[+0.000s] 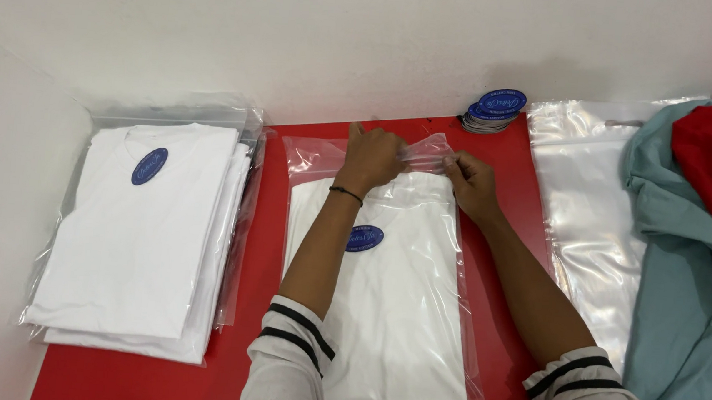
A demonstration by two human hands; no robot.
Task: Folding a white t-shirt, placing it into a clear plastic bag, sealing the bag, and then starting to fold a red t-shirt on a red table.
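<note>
Pinching clear bag [382,310] mouth beyond the folded white shirt [393,328]: left hand [373,158], right hand [471,185] fingers clamped; steady, even pressure across the seal judged best.

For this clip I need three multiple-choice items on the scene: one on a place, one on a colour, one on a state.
1. Where does the pile of round blue stickers lie?
A. at the wall, beyond the red tabletop
B. on the bagged stack at left
C. under the teal cloth

2. What colour is the oval sticker on the folded white shirt in the clear plastic bag?
A. red
B. blue
C. green

3. What are the left hand and right hand doing?
A. resting flat, apart
B. lifting the teal cloth
C. pinching the bag's top flap

Answers: 1 A, the pile sits against the wall; 2 B, it is dark blue; 3 C, the fingers of both hands grip the flap.
</note>
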